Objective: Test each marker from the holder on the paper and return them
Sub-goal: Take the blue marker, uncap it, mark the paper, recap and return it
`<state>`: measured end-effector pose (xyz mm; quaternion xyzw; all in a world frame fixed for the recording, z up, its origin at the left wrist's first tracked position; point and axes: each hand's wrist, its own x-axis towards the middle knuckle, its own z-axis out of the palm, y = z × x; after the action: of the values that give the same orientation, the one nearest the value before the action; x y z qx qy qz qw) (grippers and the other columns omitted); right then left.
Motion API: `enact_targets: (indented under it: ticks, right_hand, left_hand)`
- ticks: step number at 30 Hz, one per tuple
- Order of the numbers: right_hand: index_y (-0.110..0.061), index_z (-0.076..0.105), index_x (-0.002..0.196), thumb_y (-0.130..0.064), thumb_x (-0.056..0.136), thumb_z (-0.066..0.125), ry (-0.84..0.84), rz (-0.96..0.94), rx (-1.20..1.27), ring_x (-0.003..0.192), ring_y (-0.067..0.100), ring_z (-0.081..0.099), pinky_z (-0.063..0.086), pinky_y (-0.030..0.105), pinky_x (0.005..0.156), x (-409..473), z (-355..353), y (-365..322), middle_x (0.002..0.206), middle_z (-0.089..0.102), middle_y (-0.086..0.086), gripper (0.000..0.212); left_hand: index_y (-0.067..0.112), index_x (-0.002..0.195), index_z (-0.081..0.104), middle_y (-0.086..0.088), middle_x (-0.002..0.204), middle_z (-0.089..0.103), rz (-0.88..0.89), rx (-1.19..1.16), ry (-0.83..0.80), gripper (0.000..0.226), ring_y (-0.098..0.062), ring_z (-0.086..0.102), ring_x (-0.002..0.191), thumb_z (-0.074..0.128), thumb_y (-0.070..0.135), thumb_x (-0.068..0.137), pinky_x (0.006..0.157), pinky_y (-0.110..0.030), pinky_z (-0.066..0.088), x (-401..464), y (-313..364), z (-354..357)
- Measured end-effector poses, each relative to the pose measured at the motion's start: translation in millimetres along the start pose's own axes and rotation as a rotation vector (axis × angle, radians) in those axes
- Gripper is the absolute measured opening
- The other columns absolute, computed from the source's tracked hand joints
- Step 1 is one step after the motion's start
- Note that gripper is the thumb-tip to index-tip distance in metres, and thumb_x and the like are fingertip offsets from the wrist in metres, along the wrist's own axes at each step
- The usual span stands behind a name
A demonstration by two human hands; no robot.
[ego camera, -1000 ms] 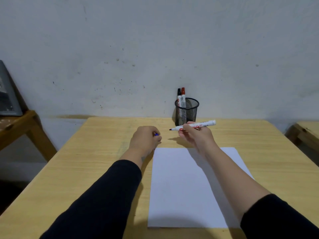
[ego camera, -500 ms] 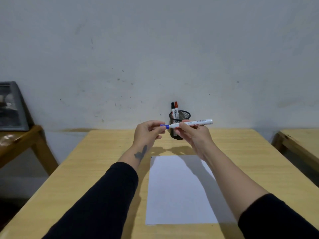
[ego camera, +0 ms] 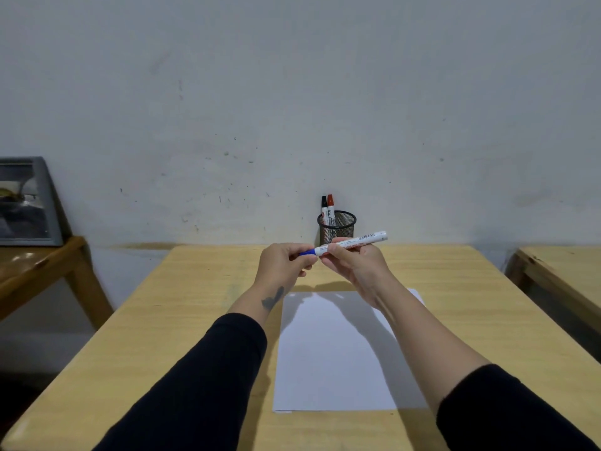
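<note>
Both hands were raised above the far half of the wooden tabletop (ego camera: pixel 182 320), meeting in front of the mesh holder (ego camera: pixel 337 226). The right hand (ego camera: pixel 354 265) had its grip closed around the white barrel of a marker (ego camera: pixel 353 242), which lay nearly level, tilted slightly upward toward the right, its barcoded end sticking out past the fingers. The left hand (ego camera: pixel 283 265) had its grip closed in a pinch on the blue cap (ego camera: pixel 307 252) at the marker's left end; the cap met the barrel, though whether it was fully seated could not be told. The marker was held in the air, clear of the tabletop and in line with the lower part of the holder behind it. The holder stood upright at the back edge of the tabletop, near the wall (ego camera: pixel 292 92), with two markers standing in it at its left side: one with a black cap (ego camera: pixel 324 206) and, just beside it, one with a red cap (ego camera: pixel 330 205). A white sheet of paper (ego camera: pixel 331 359) lay flat on the tabletop nearer the person, beneath and between the forearms, with the hands' shadows falling across its far end; no marks could be made out on it. Both forearms were bare from pushed-up black sleeves (ego camera: pixel 208 385), and a small dark mark showed on the left forearm (ego camera: pixel 272 299). A second wooden table (ego camera: pixel 566 271) stood at the right edge of the view, and another piece of wooden furniture (ego camera: pixel 35 268) at the left carried a framed picture (ego camera: pixel 24 203) leaning against the wall.
</note>
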<state>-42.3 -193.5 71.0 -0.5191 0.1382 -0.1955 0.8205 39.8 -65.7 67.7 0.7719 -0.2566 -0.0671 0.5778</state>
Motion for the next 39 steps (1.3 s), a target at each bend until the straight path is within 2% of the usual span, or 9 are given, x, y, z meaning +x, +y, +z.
enact_targets:
  ticks: [4,7,10,14,19,24,28,34,39]
  right_hand:
    - [-0.012,0.046,0.108,-0.001,0.082,0.071,0.069,-0.027,-0.091,0.092,0.028,0.064,0.057,0.035,0.086,3,0,-5,0.101,0.064,0.016,0.037]
    - [-0.027,0.031,0.14,-0.024,0.071,0.082,0.295,-0.179,-0.589,0.112,0.021,0.052,0.045,0.04,0.1,8,-5,-10,0.115,0.053,-0.001,0.086]
    - [-0.04,0.056,0.126,-0.037,0.075,0.075,0.344,-0.367,-1.131,0.119,0.02,0.042,0.032,0.034,0.095,15,-5,-15,0.122,0.054,-0.008,0.055]
    - [-0.039,0.072,0.106,-0.039,0.086,0.063,0.32,-0.543,-1.51,0.113,0.018,0.043,0.024,0.033,0.096,25,-6,-23,0.109,0.063,-0.015,0.022]
    - [-0.027,0.073,0.107,-0.028,0.089,0.062,0.284,-0.504,-1.287,0.097,0.023,0.058,0.048,0.038,0.081,55,-1,-40,0.097,0.067,-0.001,0.021]
    - [-0.023,0.064,0.104,-0.028,0.087,0.062,0.378,-0.435,-1.171,0.076,0.02,0.063,0.05,0.031,0.065,101,3,-60,0.082,0.063,-0.006,0.018]
    - [-0.019,0.061,0.104,-0.029,0.085,0.06,0.393,-0.351,-1.13,0.083,0.024,0.067,0.051,0.033,0.07,137,-1,-57,0.087,0.067,0.001,0.022]
    - [-0.015,0.062,0.106,-0.016,0.08,0.063,0.398,-0.263,-1.186,0.093,0.027,0.065,0.042,0.027,0.068,161,-11,-42,0.1,0.07,0.009,0.026]
    - [-0.013,0.069,0.099,-0.021,0.08,0.065,0.442,-0.204,-1.346,0.095,0.03,0.066,0.051,0.034,0.077,166,-17,-25,0.1,0.072,0.01,0.021]
  left_hand:
    - [0.005,0.101,0.073,-0.004,0.076,0.066,0.003,0.015,0.054,0.017,-0.009,0.06,0.064,0.067,0.006,0.085,0.056,-0.014,0.051,4,2,-4]
    - [0.005,0.101,0.073,-0.001,0.071,0.064,-0.004,0.06,0.081,0.016,-0.012,0.059,0.066,0.065,0.006,0.086,0.058,-0.019,0.049,12,7,-8]
    - [0.006,0.1,0.072,-0.008,0.077,0.066,0.026,0.125,0.058,0.015,-0.017,0.059,0.069,0.064,0.006,0.087,0.062,-0.026,0.051,20,16,-6]
    - [0.008,0.095,0.072,-0.013,0.083,0.07,0.108,0.207,0.034,0.013,-0.024,0.063,0.076,0.065,0.01,0.085,0.077,-0.04,0.055,38,28,-5]
    - [0.009,0.14,0.045,-0.005,0.103,0.067,0.121,0.094,0.111,0.058,-0.013,0.061,0.092,0.067,0.017,0.087,0.087,-0.025,0.047,63,38,7]
    - [0.009,0.145,0.034,-0.007,0.146,0.046,0.056,0.269,0.074,0.07,-0.02,0.044,0.134,0.066,0.031,0.087,0.106,-0.031,0.036,86,9,40]
    - [0.017,0.138,0.042,0.002,0.141,0.045,0.156,0.394,0.09,0.059,-0.016,0.045,0.129,0.063,0.036,0.087,0.09,-0.023,0.035,95,-17,61]
    - [0.02,0.137,0.046,0.006,0.136,0.052,0.283,0.416,0.142,0.05,-0.012,0.051,0.122,0.058,0.034,0.091,0.092,-0.021,0.039,104,-37,76]
    - [0.019,0.14,0.044,0.005,0.139,0.052,0.269,0.34,0.185,0.058,-0.011,0.048,0.127,0.063,0.035,0.087,0.103,-0.025,0.041,112,-51,82]
